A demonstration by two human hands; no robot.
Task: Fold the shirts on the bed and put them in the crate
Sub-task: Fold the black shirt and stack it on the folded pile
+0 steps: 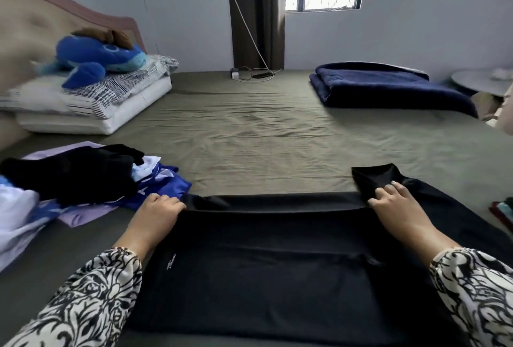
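Black shirt (277, 263) spread flat on the near part of the bed (263, 130), far edge doubled over into a narrow band running left to right. Left hand (158, 213) curled closed on the left end of that band, fingers (169, 202) pinching the cloth. Right hand (394, 202) likewise closed on the right end, next to a sleeve (374, 177) flipped up toward the far side. Probably thin, light and limp: no stiffness to hold a crease, likely to sag and slide on itself if lifted by one point. Best taken at both corners of the folded edge, as now, kept taut between the two grips. Pile of unfolded shirts (69, 180) at near left, black, blue, lilac and white tangled together, just beside the left hand. Crate not clearly in view; something red-edged at the far right margin, too cropped to identify
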